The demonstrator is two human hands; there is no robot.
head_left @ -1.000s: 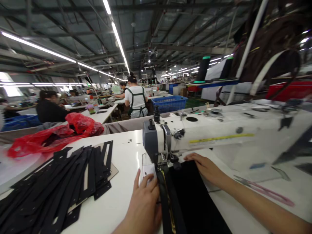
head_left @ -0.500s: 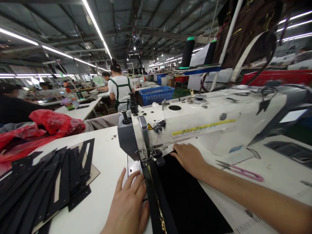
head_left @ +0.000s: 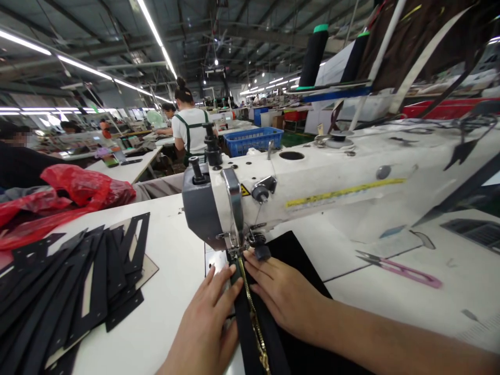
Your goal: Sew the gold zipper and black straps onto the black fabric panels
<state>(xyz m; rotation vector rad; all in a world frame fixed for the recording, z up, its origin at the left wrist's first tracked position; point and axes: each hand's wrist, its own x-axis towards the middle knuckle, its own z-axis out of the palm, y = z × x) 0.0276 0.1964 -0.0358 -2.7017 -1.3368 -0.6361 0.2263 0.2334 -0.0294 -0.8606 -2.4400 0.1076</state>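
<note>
Black fabric [head_left: 308, 341] lies under the presser foot of a white sewing machine [head_left: 312, 172]. Along it runs a black strip with a gold zipper [head_left: 251, 307], its pull near the bottom of the view. My left hand [head_left: 207, 312] rests on the strip's left edge just before the foot, fingers stretched out. My right hand [head_left: 289, 297] lies flat on the fabric right of the zipper, its fingertips close to the presser foot [head_left: 235, 254]. Part of the fabric is hidden under my right hand and forearm.
A pile of black strips [head_left: 78, 291] covers the table's left side, with a red plastic bag [head_left: 86, 187] behind it. Pink-handled thread snips [head_left: 410, 272] lie at right. Thread cones [head_left: 314, 57] stand behind the machine. A person [head_left: 191, 125] sits ahead near a blue crate [head_left: 253, 140].
My right hand has come left and nearer, from the fabric's far edge to beside the zipper at the foot. My left hand has shifted slightly towards the foot. The view has moved somewhat.
</note>
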